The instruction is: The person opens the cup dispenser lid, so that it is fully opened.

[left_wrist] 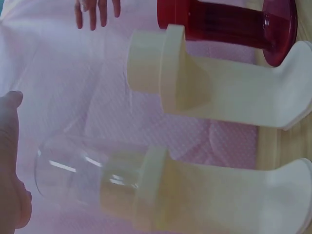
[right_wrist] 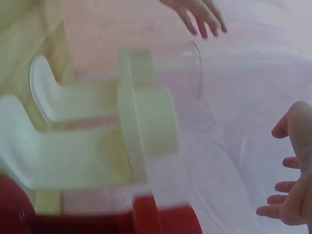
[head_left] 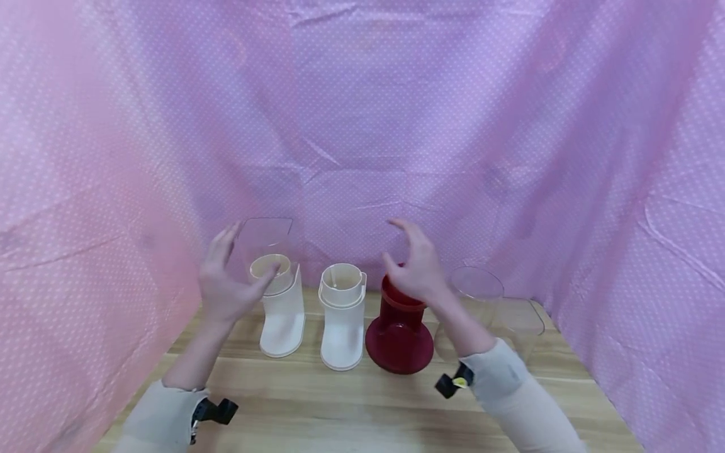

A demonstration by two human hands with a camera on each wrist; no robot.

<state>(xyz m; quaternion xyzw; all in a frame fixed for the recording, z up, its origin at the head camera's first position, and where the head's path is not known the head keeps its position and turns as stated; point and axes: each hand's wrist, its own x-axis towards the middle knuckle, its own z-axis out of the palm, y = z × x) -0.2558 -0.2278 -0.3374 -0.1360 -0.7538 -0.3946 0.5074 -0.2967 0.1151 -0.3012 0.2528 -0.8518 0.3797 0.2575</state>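
Left hand [head_left: 226, 286] spread, thumb apart, holding nothing; near the clear container [left_wrist: 63, 168] on the left white stand [head_left: 283, 324]. Right hand [head_left: 418, 264] also spread, empty, hiding part of the red stand's [head_left: 399, 346] rim. Middle white stand [head_left: 342, 336] between. Yellow patch [head_left: 460, 382] on right cuff device: print unreadably small. Loose clear vessels [head_left: 477, 283] faint, partly behind right forearm. Red stand cut off in both wrist views.

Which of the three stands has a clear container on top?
The leftmost white stand in the head view: a clear container tops it; the middle white stand and red stand have none.
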